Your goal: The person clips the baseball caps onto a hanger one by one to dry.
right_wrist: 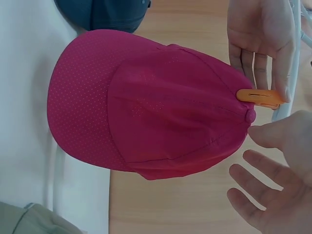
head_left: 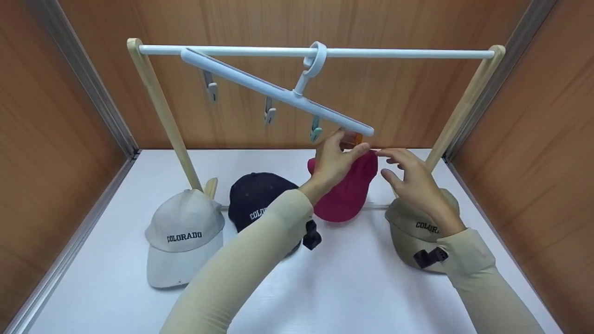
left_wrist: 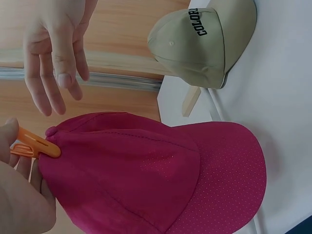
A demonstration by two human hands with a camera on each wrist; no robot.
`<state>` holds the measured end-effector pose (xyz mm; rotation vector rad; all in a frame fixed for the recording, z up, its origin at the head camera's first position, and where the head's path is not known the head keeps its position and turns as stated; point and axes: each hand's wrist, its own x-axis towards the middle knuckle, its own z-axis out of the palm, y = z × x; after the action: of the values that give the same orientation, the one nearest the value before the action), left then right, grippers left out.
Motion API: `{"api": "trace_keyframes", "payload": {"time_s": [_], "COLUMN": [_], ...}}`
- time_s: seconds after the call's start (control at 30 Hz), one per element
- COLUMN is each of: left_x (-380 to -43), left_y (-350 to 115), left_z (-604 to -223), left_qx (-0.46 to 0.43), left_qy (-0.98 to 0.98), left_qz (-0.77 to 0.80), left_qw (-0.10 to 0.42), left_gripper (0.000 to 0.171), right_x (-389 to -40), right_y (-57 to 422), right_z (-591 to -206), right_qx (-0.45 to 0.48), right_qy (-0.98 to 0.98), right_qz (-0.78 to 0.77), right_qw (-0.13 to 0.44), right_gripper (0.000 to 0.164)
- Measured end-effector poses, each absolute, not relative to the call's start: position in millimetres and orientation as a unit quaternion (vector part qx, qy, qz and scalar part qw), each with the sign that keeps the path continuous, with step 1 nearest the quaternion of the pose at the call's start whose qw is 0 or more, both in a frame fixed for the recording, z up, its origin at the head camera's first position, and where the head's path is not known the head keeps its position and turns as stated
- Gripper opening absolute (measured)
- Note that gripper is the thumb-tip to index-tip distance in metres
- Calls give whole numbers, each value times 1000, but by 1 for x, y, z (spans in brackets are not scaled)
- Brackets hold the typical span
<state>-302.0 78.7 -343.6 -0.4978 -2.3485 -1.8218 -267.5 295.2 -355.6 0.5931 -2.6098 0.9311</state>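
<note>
Wood-grained walls (head_left: pixel 250 28) stand at nine, twelve and three o'clock round the white bench (head_left: pixel 334 278). At five o'clock from the pale hanger (head_left: pixel 278 94) is the magenta cap (head_left: pixel 345 197) — its crown in an orange clip (right_wrist: pixel 258 96) the left hand (head_left: pixel 332 162) pinches; at three o'clock the right hand (head_left: pixel 413 181), fingers loosely spread, is empty.

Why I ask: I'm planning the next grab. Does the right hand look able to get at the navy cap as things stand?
Probably not directly: the crimson cap is between the right hand and the navy cap, which the left sleeve partly covers in the head view.
</note>
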Motion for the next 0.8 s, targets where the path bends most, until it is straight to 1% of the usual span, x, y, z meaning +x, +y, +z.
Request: {"api": "trace_keyframes", "payload": {"time_s": [0.2, 0.4, 0.6, 0.8], "left_x": [-305, -305, -299, -292], "left_y": [70, 49, 11, -34], "left_z": [-348, -354, -366, -381], "left_qx": [-165, -169, -178, -179], "left_qy": [-790, -803, -819, -840], "left_qz": [-585, -567, -541, -502], "left_qw": [81, 76, 68, 101], "left_gripper": [48, 52, 51, 43], "right_x": [-261, -256, -255, -252], "right_y": [295, 292, 286, 284], "right_z": [-361, -366, -370, -372], "right_qx": [204, 209, 209, 199], "right_qy": [-905, -901, -900, -900], "right_qz": [342, 346, 352, 361], "right_qw": [149, 158, 147, 142], "right_gripper": [46, 45, 45, 47]}}
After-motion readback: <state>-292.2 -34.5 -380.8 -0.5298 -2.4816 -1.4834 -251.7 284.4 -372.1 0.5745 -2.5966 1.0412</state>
